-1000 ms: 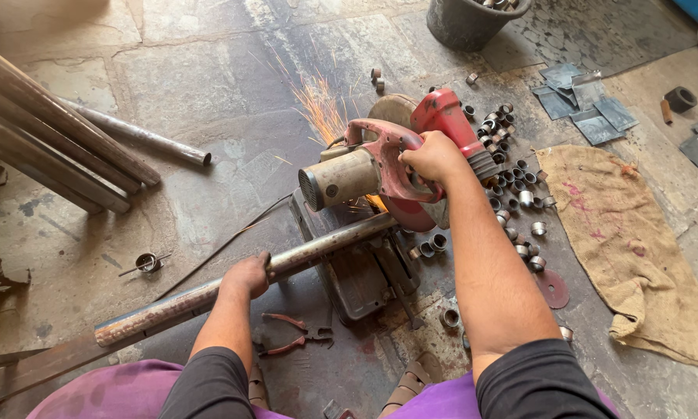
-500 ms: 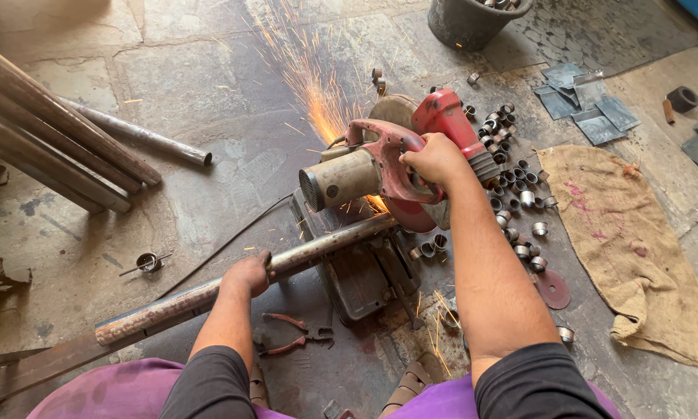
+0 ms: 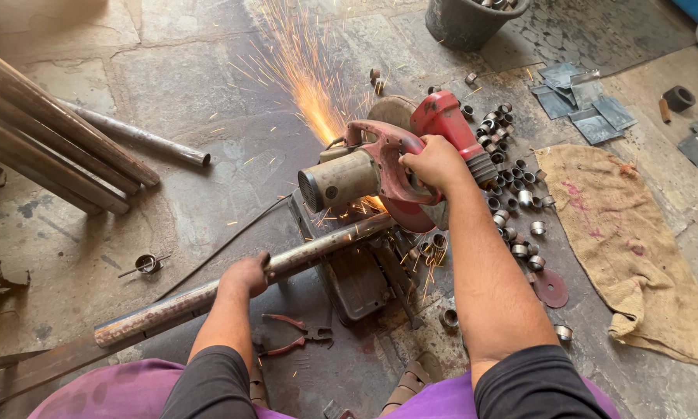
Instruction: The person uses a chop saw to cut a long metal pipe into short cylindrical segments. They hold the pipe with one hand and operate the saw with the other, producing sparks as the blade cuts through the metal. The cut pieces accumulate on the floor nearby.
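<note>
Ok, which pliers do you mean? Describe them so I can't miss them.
Start at the red chop saw in the middle, then drop to the floor below its base, just right of the left forearm. The pliers lie there, red-handled and spread open, the only hand tool among the rings and pipes.

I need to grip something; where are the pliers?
In the head view, the red-handled pliers lie on the floor just below the left hand, beside the saw's base.

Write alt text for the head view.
A right hand presses a red chop saw down onto a rusty pipe that the left hand steadies, throwing sparks across the floor. Cut metal rings lie beside a burlap sack.
</note>
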